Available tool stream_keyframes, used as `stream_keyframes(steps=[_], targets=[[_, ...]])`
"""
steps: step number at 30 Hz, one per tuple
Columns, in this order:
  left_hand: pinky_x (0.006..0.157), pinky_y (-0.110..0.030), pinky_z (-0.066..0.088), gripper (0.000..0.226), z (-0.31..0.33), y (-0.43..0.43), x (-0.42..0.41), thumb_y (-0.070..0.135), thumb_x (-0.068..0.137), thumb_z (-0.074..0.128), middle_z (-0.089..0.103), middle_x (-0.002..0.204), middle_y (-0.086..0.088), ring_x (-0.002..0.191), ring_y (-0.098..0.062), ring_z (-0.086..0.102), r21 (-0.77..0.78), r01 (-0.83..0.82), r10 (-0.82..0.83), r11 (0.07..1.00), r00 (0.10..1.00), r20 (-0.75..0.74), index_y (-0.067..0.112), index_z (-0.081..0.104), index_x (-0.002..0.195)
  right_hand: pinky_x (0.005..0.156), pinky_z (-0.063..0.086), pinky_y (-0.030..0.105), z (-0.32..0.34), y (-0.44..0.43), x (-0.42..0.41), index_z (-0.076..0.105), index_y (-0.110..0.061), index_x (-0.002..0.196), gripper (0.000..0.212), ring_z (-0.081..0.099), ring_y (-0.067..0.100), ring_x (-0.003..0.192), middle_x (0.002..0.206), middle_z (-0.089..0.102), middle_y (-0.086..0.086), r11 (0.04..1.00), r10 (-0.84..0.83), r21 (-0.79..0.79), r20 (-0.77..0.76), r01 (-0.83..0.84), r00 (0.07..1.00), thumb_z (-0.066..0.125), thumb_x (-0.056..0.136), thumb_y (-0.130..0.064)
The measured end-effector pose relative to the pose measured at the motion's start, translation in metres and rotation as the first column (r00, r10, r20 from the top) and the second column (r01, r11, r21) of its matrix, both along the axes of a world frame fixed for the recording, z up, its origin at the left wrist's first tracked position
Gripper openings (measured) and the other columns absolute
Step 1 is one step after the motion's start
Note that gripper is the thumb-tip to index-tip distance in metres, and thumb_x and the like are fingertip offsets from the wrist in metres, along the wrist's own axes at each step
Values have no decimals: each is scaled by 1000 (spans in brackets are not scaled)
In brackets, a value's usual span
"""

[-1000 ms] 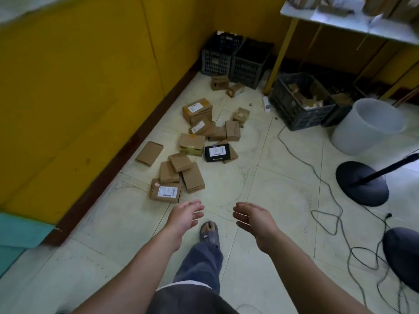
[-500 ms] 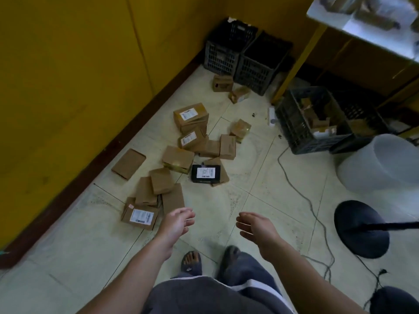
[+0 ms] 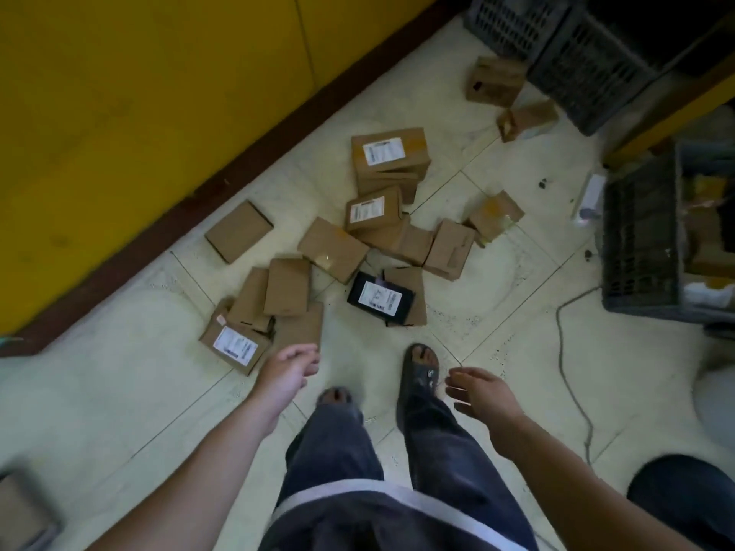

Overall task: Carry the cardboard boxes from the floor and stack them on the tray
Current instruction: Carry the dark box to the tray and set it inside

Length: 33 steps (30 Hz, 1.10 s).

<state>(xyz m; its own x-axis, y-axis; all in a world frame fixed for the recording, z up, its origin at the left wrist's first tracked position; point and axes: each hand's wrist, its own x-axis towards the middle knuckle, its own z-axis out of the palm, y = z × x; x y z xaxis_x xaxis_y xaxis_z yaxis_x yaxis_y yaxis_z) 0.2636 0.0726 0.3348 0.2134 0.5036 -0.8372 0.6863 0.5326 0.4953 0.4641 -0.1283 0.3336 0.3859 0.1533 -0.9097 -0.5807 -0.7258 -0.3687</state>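
— Yellow wall (image 3: pixel 139 113) ran from nine to eleven o'clock, with pale tiled floor (image 3: pixel 99 411) under it. What had changed?
— Person had stepped in and tipped the head down. Labelled box (image 3: pixel 234 346), well ahead a second earlier, now lay just beside the left hand (image 3: pixel 284 369), at its ten o'clock. No contact seen.
— That hand?
— Empty, fingers loosely curled. Judged the start of a reach-down; no carrying begun.
— The rest?
— Other cardboard boxes (image 3: pixel 333 249) were heaped at twelve o'clock, just past the toes. Black parcel (image 3: pixel 380 298) lay at the left hand's two o'clock, near.
— Right side?
— Right hand (image 3: pixel 483 395) was slack and empty, apart from every box. The parcel lay at its ten o'clock.
— Tray?
— Could not tell. Dark crate (image 3: pixel 640 240) at three o'clock held something brown. No tray made out.
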Motion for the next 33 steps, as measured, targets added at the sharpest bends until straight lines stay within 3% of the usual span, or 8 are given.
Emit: stream_keyframes(steps=[12,16,18,20,23,26,28,33], targets=[[78,-23,47,20,-201,29,89,20,101,48,66,113,1,100,-11,62,-136,15,-29,991,994,-103,22,60,117,95,52,42,-213,59,62,68,-20,105,15,62,26,101,107,66,8,984,113,-126,-107,-127,988,63,92,-24],[76,-27,44,36,-279,49,101,26,100,49,58,125,0,95,-11,56,-107,86,-102,991,983,-155,23,50,136,98,49,47,-291,75,63,62,-28,106,20,61,29,107,116,63,9,983,115,-129,-142,-134,983,63,89,-18],[84,-30,42,47,-320,59,107,27,99,50,51,135,-2,106,-17,54,-117,121,-140,986,976,-169,21,40,144,103,45,48,-329,82,60,51,-26,130,43,58,29,113,128,58,8,982,130,-117,-143,-147,981,62,89,-18],[98,-31,37,56,-372,69,112,27,98,52,40,150,-4,128,-22,45,-113,154,-173,982,968,-180,19,32,150,99,47,43,-377,88,53,48,-29,129,42,57,19,99,123,56,6,986,136,-72,-149,-148,979,62,90,-19],[101,-30,31,64,-432,80,119,28,97,54,31,156,-4,139,-23,35,-85,140,-155,986,966,-206,20,23,153,63,42,30,-427,102,50,51,-30,121,36,47,9,73,95,56,-7,987,124,-89,-130,-136,984,61,87,-21],[100,-28,29,70,-478,85,129,29,96,56,29,157,-3,140,-23,33,-52,108,-116,993,969,-219,20,18,155,88,43,37,-469,111,45,50,-35,130,45,55,18,99,111,63,-7,994,59,-87,-62,-65,996,58,89,-17],[93,-23,31,68,-497,87,136,28,95,56,36,153,-3,134,-22,39,-65,98,-110,993,971,-212,19,22,153,100,40,43,-484,115,43,50,-39,130,45,54,20,108,112,64,-9,994,10,-107,-41,-15,999,58,90,-20],[62,-21,38,37,-519,83,140,19,91,57,64,110,2,89,-9,58,-74,60,-72,995,982,-172,19,55,128,92,41,32,-496,111,41,52,-37,130,37,56,13,104,105,62,-16,997,18,-70,12,-17,1000,52,97,-21]])
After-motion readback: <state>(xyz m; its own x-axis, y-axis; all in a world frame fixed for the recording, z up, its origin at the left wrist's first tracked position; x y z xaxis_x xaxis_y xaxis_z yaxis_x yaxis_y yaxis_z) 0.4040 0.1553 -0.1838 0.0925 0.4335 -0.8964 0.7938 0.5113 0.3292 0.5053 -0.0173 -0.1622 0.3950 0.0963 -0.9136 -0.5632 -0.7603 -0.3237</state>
